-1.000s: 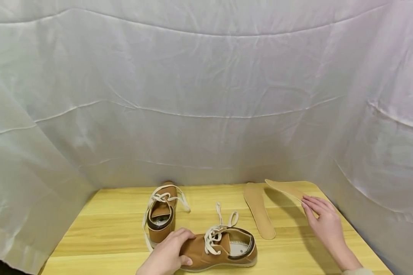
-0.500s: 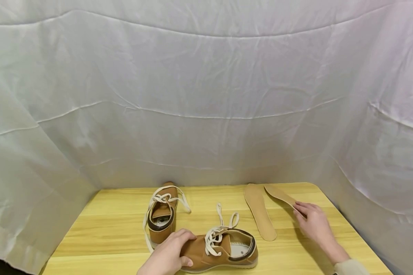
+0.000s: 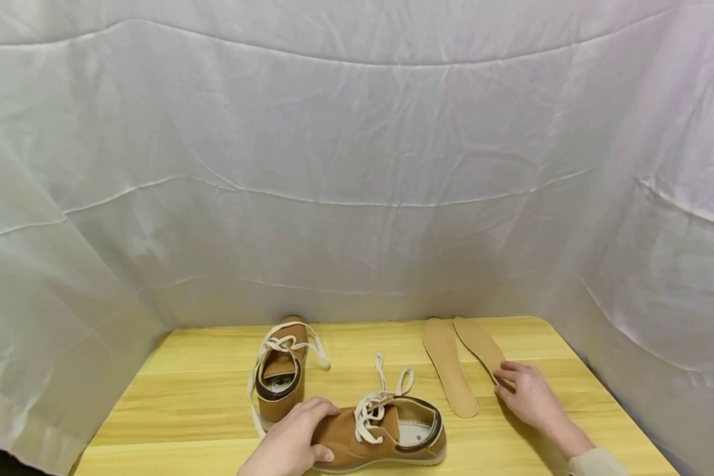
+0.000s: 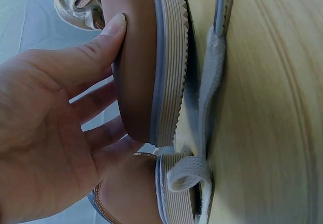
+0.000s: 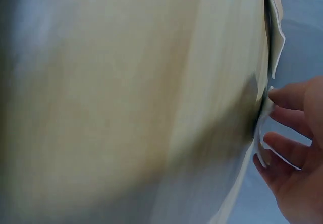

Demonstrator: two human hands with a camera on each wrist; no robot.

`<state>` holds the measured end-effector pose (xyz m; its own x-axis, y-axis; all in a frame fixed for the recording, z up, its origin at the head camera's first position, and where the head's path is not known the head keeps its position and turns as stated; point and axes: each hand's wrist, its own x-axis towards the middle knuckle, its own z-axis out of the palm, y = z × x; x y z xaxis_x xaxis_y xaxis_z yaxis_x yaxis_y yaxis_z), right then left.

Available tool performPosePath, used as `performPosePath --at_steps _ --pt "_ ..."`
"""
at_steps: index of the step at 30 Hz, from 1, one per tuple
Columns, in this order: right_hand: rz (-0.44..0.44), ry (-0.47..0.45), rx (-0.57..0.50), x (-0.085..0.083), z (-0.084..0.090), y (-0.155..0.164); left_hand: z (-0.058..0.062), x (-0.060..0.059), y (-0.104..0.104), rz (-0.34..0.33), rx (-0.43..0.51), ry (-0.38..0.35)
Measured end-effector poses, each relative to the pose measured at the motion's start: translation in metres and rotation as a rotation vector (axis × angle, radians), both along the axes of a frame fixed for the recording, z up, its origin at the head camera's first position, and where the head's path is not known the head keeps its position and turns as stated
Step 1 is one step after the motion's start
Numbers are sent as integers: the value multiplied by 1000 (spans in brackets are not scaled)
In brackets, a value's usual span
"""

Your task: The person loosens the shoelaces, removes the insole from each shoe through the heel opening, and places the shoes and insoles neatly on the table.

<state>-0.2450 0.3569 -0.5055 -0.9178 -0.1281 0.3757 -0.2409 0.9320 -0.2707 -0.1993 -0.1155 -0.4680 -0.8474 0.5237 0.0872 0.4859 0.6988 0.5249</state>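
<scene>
My left hand [image 3: 291, 436] grips the toe of a brown lace-up shoe [image 3: 339, 439], which lies sideways at the front with its opening to the right. In the left wrist view the thumb presses on the upper of that shoe [image 4: 136, 72], fingers behind it. At the right, my right hand [image 3: 532, 400] pinches a tan insole [image 3: 478, 338] near its close end, which the hand covers; the far end lies low at the back of the table. The right wrist view shows fingertips along the edge of the insole [image 5: 260, 133]. A second insole [image 3: 449, 370] lies flat just left of it.
Another brown shoe [image 3: 275, 408], its cream lace [image 3: 318, 350] loose, stands behind my left hand, toe to the back. A lace loop [image 3: 404, 379] of the front shoe spreads on the wooden table [image 3: 184, 396]. Pale grey cloth [image 3: 357, 244] hangs behind and along both sides.
The right hand has moved left and down with the insole, bringing it from raised above the table to low beside the second insole. The left hand and both shoes stay put.
</scene>
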Motion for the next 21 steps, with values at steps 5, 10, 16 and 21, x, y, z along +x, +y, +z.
performPosePath --at_steps 5,10,16,21 --pt "6 -16 -2 -1 -2 -5 0 -1 0 0 0 -4" --pt "-5 -51 -12 1 2 -10 -1 -1 0 -3 7 -2" --pt "24 -45 -29 1 4 -11 -1 0 -1 -2 -4 10" --pt "22 -51 -152 8 19 -13 3 1 -1 -4 -30 34"
